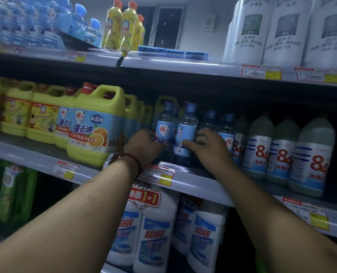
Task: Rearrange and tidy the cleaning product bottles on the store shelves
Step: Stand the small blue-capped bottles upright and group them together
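Standing at the front edge of the middle shelf [199, 183], the left bottle [163, 123] is gripped by the left hand [144, 143], the right bottle [187, 128] by the right hand [211, 146]; neighbouring bottles [210, 122] could be toppled by hasty sliding.

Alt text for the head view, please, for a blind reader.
Left hand grips the left bottle and right hand the right bottle, both blue-capped, on the middle shelf. Yellow jugs stand further left, 84 bottles right.
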Demonstrator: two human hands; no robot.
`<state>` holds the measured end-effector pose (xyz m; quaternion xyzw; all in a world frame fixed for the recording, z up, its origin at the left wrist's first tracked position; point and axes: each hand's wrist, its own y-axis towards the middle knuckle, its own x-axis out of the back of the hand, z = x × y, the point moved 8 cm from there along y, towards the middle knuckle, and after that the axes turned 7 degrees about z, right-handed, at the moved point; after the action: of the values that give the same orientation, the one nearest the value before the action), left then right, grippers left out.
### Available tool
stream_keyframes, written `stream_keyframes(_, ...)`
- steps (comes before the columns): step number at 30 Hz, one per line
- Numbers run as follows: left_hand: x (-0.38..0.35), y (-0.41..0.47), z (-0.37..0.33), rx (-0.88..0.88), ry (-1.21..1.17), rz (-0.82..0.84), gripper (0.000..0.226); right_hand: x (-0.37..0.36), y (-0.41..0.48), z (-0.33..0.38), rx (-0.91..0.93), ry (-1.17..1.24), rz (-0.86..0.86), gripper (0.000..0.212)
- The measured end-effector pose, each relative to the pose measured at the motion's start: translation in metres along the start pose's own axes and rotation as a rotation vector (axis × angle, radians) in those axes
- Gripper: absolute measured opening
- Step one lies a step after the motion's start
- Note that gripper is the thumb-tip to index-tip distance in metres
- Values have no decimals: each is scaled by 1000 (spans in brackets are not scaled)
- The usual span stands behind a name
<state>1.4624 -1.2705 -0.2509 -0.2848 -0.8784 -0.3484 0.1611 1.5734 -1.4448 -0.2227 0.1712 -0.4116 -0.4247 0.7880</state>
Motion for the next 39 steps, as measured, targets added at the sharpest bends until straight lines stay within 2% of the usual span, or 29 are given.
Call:
stream_keyframes(3, 4, -3, 2, 20, -81, -36, 40, -9, 0, 7, 39, -101, 37, 29)
stream_keyframes(6, 4, -2, 5, 29, -167, -42, 45, -11, -4, 17, 99, -217, 4, 36)
stream_keyframes(10, 3, -1, 5, 8, -352, 0, 53, -13, -3, 15, 61, -214, 21, 50)
stream_keyframes(13, 1, -2, 1, -44, -450, 52, 77, -21, -3, 14, 46, -223, 127, 50)
stream_keyframes(15, -3, -1, -1, -93, -455, 76, 97, -24, -4, 14, 54, -235, 161, 37)
stream_keyframes(17, -7, 0, -2, -92, -389, 97, 116, -17, -2, 13, 65, -257, 66, 23)
stream_keyframes(19, -15, 1, -3, -61, -228, 136, 122, -11, 0, 6, 16, -318, 5, 20)
stream_keyframes(22, -22, 9, 2, -10, -99, 156, 133, -22, 4, -8, -97, -342, 168, 26)
stream_keyframes(26, -20, 13, 6, 37, -67, 119, 137, -38, 8, -13, -141, -230, 356, 32)
stream_keyframes(31, -15, 18, 11, 53, -102, 73, 133, -46, 3, -9, -91, -68, 474, 65)
stream_keyframes(35, -3, 25, 15, 35, -178, 35, 132, -56, -3, -1, -41, -12, 603, 68)
stream_keyframes(39, 3, 25, 15, -20, -143, 109, 121, -61, -1, -5, -30, -12, 656, 67)
